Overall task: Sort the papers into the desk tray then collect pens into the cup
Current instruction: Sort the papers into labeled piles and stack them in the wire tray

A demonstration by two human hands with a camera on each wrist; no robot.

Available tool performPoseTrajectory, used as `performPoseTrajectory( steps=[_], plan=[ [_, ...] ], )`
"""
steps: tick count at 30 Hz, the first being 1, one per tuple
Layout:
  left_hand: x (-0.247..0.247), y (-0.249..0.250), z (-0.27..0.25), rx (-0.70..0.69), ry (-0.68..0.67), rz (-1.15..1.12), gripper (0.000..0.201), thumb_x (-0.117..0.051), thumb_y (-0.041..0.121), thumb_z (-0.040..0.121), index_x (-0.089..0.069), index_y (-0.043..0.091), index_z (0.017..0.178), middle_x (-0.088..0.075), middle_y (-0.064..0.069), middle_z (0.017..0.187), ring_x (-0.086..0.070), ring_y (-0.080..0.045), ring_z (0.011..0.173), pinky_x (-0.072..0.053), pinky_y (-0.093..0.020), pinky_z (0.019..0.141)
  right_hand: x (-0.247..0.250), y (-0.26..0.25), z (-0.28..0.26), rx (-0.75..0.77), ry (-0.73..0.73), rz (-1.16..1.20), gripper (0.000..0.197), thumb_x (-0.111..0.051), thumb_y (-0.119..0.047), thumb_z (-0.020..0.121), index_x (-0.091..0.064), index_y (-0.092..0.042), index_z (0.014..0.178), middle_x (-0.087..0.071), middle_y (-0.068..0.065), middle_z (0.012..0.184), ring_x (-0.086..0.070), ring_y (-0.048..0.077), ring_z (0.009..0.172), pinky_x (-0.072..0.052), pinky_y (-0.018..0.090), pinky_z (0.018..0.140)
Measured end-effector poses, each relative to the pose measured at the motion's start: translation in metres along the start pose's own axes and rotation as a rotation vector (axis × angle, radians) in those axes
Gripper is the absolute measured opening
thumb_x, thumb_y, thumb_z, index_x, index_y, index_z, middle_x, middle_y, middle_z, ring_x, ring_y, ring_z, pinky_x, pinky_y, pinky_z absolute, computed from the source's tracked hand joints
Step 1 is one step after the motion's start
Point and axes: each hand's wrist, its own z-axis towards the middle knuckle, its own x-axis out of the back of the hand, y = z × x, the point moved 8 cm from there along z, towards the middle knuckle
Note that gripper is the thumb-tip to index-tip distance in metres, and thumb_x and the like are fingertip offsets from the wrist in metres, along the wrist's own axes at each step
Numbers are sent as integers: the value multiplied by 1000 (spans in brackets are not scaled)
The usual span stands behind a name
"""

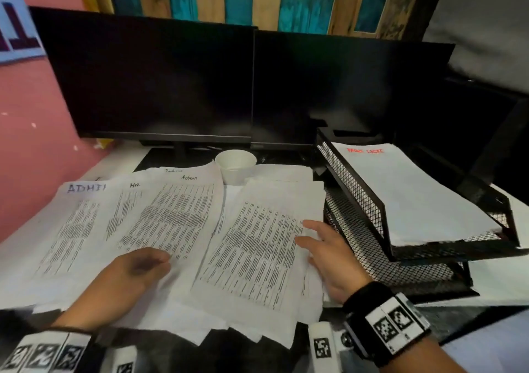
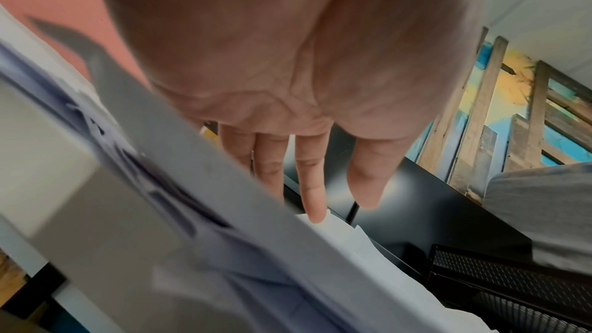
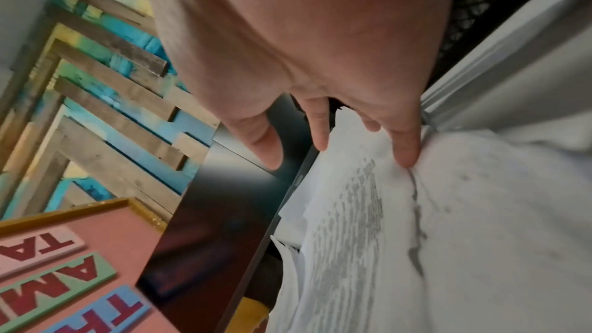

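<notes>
Papers (image 1: 171, 229) fanned across the desk (image 1: 17, 258), headings exposed, probably so each sheet can be matched to a tier. Right hand (image 1: 329, 258) lies flat, fingers (image 3: 407, 151) straight, pressing the rightmost sheet beside the tray (image 1: 372, 221). Left hand (image 1: 126, 281) rests relaxed on the middle sheets, gripping nothing. Cup (image 1: 235, 166) behind, no pens visible.

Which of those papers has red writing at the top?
The sheet lying in the upper level of the black mesh tray, on the right: that paper has a red heading. The loose sheets spread on the desk carry dark writing.
</notes>
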Motion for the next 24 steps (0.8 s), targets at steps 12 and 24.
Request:
performPoseTrajectory(
  steps=[12, 24],
  plan=[
    [-1, 1, -7, 85, -58, 111, 58, -77, 79, 48, -73, 52, 99, -75, 27, 98, -70, 2, 98, -51, -34, 101, -11, 1, 14, -79, 43, 382, 64, -63, 8, 98, -41, -26, 147, -76, 18, 113, -74, 31, 95, -57, 52, 93],
    [-13, 3, -5, 53, -56, 410, 38, -63, 64, 59, -51, 72, 94, -60, 26, 131, -58, -6, 124, -48, -39, 108, -3, -16, 15, 111, 109, 199, 9, -55, -3, 102, -60, -3, 110, -77, 23, 112, -75, 43, 105, -58, 63, 96]
  ],
)
